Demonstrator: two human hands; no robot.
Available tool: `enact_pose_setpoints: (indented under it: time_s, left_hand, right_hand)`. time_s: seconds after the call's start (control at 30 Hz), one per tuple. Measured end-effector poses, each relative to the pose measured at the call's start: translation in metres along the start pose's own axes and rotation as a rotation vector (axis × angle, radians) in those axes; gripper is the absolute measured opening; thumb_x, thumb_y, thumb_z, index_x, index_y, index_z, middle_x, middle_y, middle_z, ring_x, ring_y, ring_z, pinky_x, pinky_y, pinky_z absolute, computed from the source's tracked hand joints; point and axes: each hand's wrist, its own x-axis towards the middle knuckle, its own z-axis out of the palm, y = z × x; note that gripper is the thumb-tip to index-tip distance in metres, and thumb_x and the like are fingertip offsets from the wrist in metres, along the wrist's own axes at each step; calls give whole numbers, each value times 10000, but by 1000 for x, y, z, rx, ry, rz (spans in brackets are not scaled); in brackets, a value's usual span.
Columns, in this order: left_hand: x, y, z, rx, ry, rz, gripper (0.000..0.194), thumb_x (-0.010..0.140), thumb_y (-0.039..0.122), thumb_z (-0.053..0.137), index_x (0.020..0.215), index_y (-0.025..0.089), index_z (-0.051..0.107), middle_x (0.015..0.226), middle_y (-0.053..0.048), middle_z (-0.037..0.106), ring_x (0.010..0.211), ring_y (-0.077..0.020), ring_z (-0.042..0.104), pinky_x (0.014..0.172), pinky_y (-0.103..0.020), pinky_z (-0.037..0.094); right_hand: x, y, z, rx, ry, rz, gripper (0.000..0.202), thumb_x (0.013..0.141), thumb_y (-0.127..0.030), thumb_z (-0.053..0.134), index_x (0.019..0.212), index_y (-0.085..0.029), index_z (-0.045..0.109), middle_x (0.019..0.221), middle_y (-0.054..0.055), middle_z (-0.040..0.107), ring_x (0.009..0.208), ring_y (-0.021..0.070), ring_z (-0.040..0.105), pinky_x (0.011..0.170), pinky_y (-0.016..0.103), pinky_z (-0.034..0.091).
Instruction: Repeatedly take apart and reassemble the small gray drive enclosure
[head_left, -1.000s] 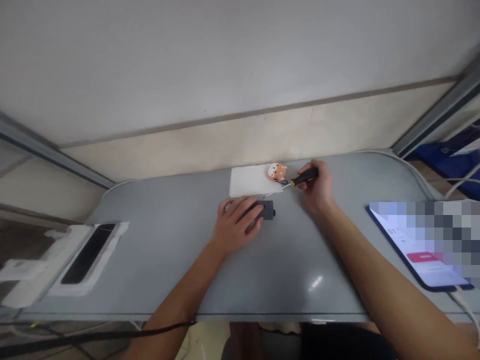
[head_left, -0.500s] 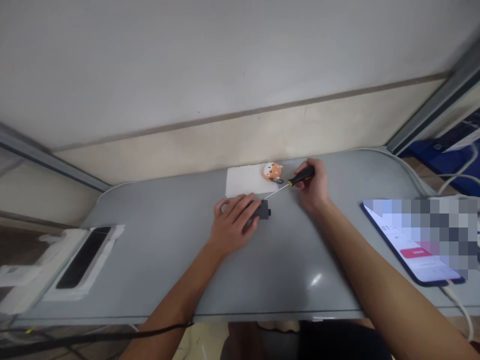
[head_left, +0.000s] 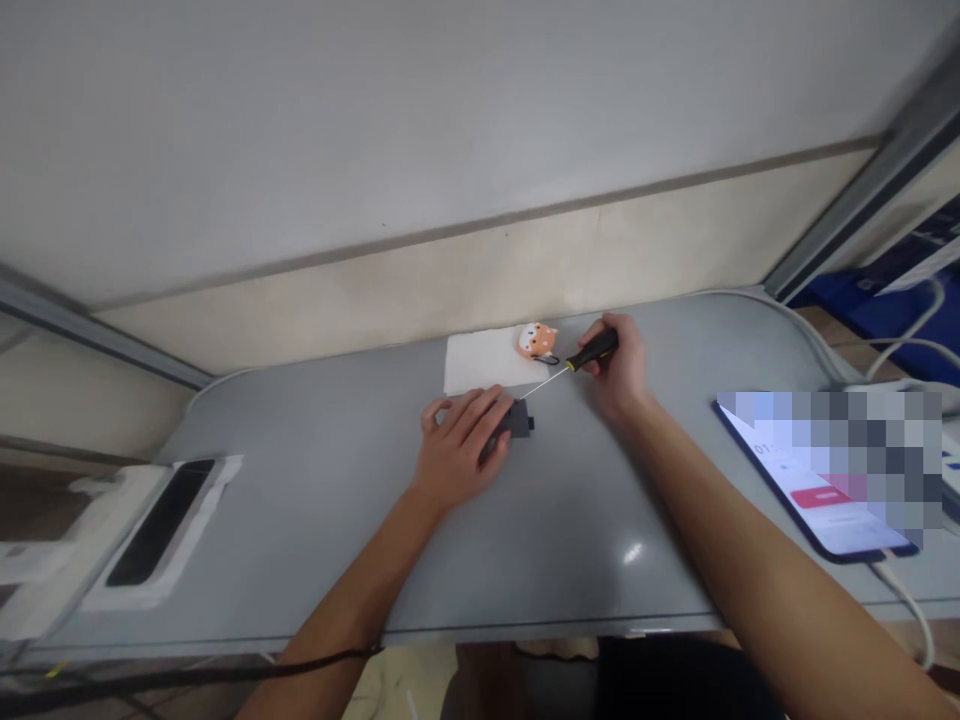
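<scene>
A small dark grey box-shaped device [head_left: 519,419] with a black nub on its right end lies on the grey table [head_left: 315,450]. My left hand [head_left: 461,445] is closed over it, fingers pressing it down and covering most of its left part. In my right hand [head_left: 621,372] is a screwdriver [head_left: 594,350] with a black handle and a yellow collar. Its thin metal shaft slants down to the left, the tip at the device's upper edge beside my left fingertips. Whether the tip sits in a screw is too small to tell.
Behind my hands a white sheet [head_left: 480,362] carries an orange-and-white animal-faced case [head_left: 537,341] with a black clip. To the right lies a lit phone [head_left: 832,500] on a white cable. A dark phone [head_left: 161,522] rests on white paper at the left. A wall [head_left: 450,262] closes the back.
The whole view has shifted slightly. Both hands, the screwdriver and the device keep nearly the same positions relative to each other.
</scene>
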Motion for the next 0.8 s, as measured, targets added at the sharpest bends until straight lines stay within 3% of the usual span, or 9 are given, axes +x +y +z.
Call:
enact_pose_setpoints:
  time_s: [0.33, 0.57, 0.8]
  left_hand:
    - [0, -1, 2, 14, -5, 18, 367, 980, 142, 600, 1325, 247, 668, 1294, -83, 781, 1119, -244, 734, 1021, -431, 345]
    - [3, 6, 7, 10, -11, -60, 336, 929, 127, 605, 1228, 241, 704, 1122, -57, 805, 1026, -245, 708, 1016, -456, 339]
    - [4, 8, 6, -8, -25, -75, 344, 956, 136, 599, 1270, 237, 692, 1126, -50, 797, 1041, -234, 697, 1028, -452, 340]
  right_hand:
    - [2, 0, -1, 12, -2, 9, 397, 871, -394, 549, 528, -199, 594, 533, -4, 497, 422, 78, 360, 366, 241, 236]
    - [3, -4, 1, 152, 112, 75, 337, 874, -299, 542, 555, -188, 551, 590, -20, 535, 391, 49, 331, 341, 214, 206]
    - [3, 7, -1, 120, 64, 78, 330, 872, -388, 596, 604, -205, 535, 595, -27, 556, 398, 53, 344, 343, 224, 221]
